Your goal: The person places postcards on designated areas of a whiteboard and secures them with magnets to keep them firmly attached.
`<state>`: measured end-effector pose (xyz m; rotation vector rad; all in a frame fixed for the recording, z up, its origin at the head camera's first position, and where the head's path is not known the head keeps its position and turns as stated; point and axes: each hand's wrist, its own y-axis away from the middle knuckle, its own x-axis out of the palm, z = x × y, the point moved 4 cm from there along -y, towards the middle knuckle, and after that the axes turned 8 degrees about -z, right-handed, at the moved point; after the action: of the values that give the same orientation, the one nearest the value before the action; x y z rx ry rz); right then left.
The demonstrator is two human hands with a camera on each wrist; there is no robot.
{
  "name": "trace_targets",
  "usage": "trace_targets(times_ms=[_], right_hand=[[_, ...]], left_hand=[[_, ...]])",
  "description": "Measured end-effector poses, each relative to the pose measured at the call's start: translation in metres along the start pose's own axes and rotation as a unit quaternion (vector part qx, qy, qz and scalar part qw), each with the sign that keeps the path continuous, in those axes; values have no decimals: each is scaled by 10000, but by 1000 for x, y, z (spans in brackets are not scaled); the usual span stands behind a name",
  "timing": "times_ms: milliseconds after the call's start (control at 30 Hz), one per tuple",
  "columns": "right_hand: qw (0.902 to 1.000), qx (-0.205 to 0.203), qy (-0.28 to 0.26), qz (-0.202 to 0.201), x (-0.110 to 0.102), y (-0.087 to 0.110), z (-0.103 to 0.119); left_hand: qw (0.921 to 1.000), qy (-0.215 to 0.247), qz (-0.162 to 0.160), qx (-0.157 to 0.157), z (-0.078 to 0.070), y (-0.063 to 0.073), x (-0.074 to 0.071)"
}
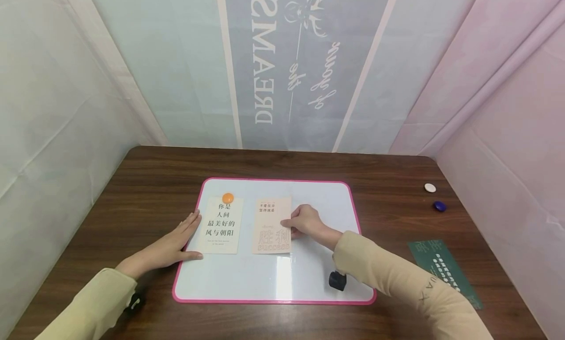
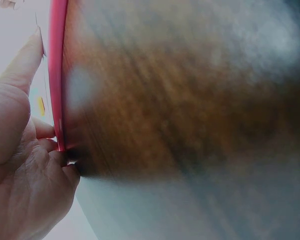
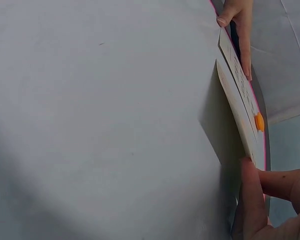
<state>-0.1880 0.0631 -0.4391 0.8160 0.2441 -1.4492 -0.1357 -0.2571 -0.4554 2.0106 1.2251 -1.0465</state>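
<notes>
A whiteboard (image 1: 265, 281) with a pink rim lies on the brown table. My right hand (image 1: 306, 220) pinches the right edge of a pale pink card (image 1: 272, 232) between thumb and finger; in the right wrist view that card (image 3: 233, 102) tilts up from the board and throws a shadow. To its left lies a cream card (image 1: 220, 244) with black Chinese writing, an orange round magnet (image 1: 227, 198) at its top. My left hand (image 1: 178, 239) rests with straight fingers along the board's left rim, its thumb by the cream card's lower left corner.
A black object (image 1: 337, 281) sits on the board's lower right, partly under my right sleeve. Off the board to the right lie a white magnet (image 1: 430, 188), a blue magnet (image 1: 439, 206) and a dark green card (image 1: 446, 266). Curtains (image 1: 185, 70) hang around the table's back and sides.
</notes>
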Motion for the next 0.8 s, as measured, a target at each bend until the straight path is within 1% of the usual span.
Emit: trace_targets(times_ms=[200, 433, 800], right_hand=[[9999, -101, 130, 4, 3, -1, 0], [9988, -400, 278, 34, 4, -2, 2], [9923, -795, 949, 53, 2, -3, 4]], left_hand=[[10000, -2, -17, -36, 1, 0, 0], [10000, -17, -23, 6, 1, 0, 0], [10000, -3, -8, 52, 1, -1, 0]])
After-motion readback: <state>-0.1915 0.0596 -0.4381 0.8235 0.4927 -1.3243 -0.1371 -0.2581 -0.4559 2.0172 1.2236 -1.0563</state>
